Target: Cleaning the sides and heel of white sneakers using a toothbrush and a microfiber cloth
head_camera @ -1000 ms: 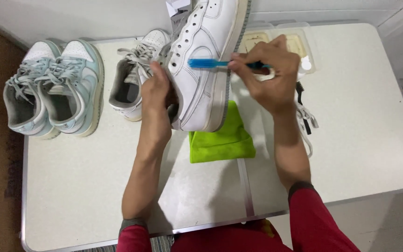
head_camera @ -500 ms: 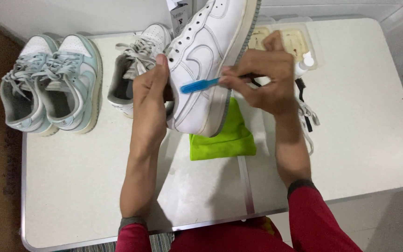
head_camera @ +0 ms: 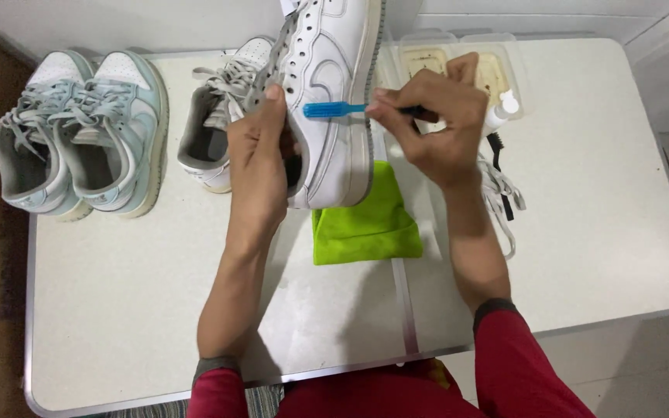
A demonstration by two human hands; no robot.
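Note:
My left hand (head_camera: 261,159) grips a white sneaker (head_camera: 334,93) at its heel opening, holding it on its side above the table. My right hand (head_camera: 431,124) holds a small blue brush (head_camera: 334,110) whose bristled head rests against the sneaker's side panel. Under the shoe lies a folded lime-green cloth (head_camera: 365,224). The shoe's toe runs out of the top of the frame.
A pair of pale mint sneakers (head_camera: 79,131) sits at the table's left. A single grey-white sneaker (head_camera: 222,116) stands behind my left hand. Clear plastic trays (head_camera: 458,62), a small white bottle (head_camera: 501,112), a black brush and loose white laces (head_camera: 505,193) lie on the white table (head_camera: 598,193) to the right.
The sneaker has been turned and lifted slightly, its toe pointing further away. The blue brush has moved along the side panel.

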